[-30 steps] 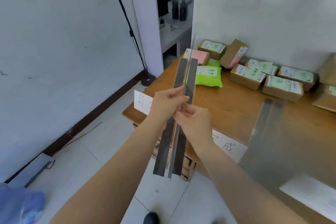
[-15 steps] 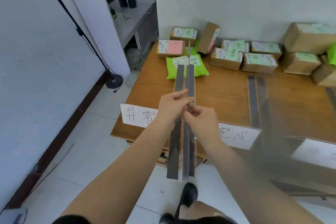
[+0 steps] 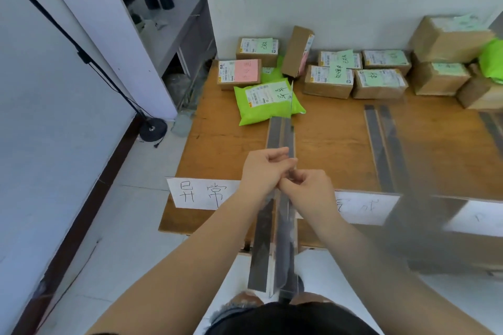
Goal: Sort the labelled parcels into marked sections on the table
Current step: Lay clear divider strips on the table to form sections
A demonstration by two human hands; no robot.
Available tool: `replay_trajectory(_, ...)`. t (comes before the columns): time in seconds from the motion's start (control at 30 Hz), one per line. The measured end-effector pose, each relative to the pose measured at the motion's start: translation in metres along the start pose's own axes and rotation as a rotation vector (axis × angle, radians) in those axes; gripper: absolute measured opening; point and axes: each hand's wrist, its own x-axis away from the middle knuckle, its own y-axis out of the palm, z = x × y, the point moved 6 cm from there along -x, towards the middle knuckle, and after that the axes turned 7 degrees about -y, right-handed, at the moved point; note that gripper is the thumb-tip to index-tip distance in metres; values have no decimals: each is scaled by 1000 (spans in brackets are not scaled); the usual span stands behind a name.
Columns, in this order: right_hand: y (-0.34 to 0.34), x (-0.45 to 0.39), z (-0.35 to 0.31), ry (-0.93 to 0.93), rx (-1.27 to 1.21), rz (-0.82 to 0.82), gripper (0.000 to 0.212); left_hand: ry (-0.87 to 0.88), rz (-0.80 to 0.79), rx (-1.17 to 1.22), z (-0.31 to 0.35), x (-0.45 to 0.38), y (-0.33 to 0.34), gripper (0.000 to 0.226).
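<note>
My left hand (image 3: 262, 168) and my right hand (image 3: 306, 190) both pinch a long clear divider strip with grey bands (image 3: 280, 133), held on edge above the wooden table (image 3: 223, 139). The strip runs from my lap toward a green poly parcel (image 3: 268, 102). Cardboard parcels with green labels (image 3: 328, 81) line the far edge by the wall. One box with a pink label (image 3: 239, 73) sits at the far left. Paper signs (image 3: 202, 193) hang on the front edge.
A second grey-banded divider (image 3: 381, 144) stands on the table to the right. Larger stacked boxes (image 3: 449, 38) fill the far right corner. A black lamp stand base (image 3: 153, 130) sits on the tiled floor at the left. Another white sign (image 3: 367, 207) hangs right of my hands.
My view has tilted down and swung right, bringing more of the table in. Both hands keep the strip, which now lines up over the table toward the green parcel.
</note>
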Motion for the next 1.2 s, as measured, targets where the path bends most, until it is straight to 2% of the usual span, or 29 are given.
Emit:
replay_trajectory(0.27, 14, 13, 4, 76, 129, -6, 11, -36, -134, -106, -13, -2, -5, 39)
replay_trajectory(0.37, 22, 18, 15, 103, 210, -37, 16, -86, -127, -205, -25, -3, -9, 37)
replay_trajectory(0.57, 39, 22, 39, 160, 312, -106, 21, -130, -159, -254, -44, -10, -11, 45)
replay_trajectory(0.67, 44, 20, 50, 204, 288, -138, 23, -124, -142, -295, -53, -16, -11, 48)
replay_trajectory(0.87, 40, -19, 45, 177, 304, -203, 16, -41, -67, -291, -36, -41, -5, 42)
replay_trajectory(1.1, 28, -60, 42, 195, 381, -289, 5, -85, -19, -243, -23, -74, 6, 41)
replay_trajectory(1.2, 24, -63, 36, 193, 380, -356, 9, -106, -26, -310, -17, -79, 16, 22)
